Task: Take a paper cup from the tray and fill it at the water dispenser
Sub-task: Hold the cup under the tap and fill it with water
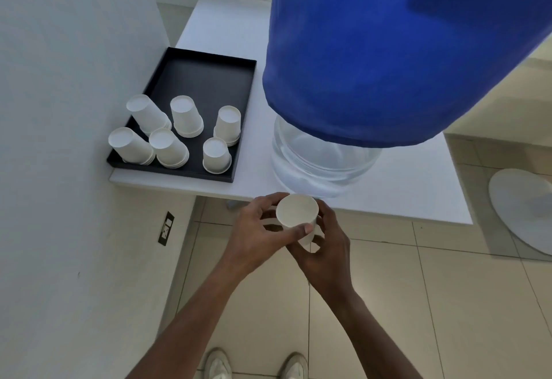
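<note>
A white paper cup is upright, mouth up, held between both hands just in front of the table edge. My left hand wraps its left side with the thumb across the front. My right hand cups its right side and bottom. The water dispenser stands on the white table right behind the cup; its clear bottle neck shows under a blue cover. Its tap is hidden. The black tray at the left holds several upside-down paper cups.
The white table stands against a wall on the left. A wall socket sits low on that wall. A round white fan base lies on the tiled floor at the right. My shoes are below.
</note>
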Demonstrator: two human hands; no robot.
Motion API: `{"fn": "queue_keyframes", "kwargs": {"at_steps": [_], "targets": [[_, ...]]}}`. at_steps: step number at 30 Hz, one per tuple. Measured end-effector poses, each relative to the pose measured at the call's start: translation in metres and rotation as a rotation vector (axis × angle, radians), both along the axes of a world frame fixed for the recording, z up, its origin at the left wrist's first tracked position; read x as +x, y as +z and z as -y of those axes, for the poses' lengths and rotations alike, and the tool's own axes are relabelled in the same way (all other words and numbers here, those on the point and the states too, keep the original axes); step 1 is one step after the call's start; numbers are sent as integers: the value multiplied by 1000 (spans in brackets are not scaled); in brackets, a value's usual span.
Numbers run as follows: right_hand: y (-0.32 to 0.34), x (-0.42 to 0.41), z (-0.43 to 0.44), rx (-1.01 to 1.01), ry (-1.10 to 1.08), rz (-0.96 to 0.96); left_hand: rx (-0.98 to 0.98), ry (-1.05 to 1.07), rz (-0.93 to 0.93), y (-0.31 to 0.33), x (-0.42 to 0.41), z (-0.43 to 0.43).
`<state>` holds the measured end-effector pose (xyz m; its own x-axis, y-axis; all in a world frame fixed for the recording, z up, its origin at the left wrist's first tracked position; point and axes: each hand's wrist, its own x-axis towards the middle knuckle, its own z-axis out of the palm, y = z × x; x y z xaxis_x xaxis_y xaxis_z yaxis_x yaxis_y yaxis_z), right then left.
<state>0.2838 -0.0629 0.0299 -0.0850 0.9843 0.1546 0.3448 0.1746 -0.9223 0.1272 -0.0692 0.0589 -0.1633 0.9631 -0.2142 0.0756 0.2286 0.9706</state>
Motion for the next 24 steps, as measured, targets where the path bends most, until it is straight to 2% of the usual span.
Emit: {"fn": "queue_keyframes", "kwargs": {"at_steps": [11,17,24], "targets": [[-37,15,26,-88,-83,-72,38,-114,-97,-36,23,17],[-75,26,30,-162,-147,-38,19,-136,-149,-65,38,20],[-126,38,13,-275,-217,-2,-59,-43,-194,-95,42,9]]}}
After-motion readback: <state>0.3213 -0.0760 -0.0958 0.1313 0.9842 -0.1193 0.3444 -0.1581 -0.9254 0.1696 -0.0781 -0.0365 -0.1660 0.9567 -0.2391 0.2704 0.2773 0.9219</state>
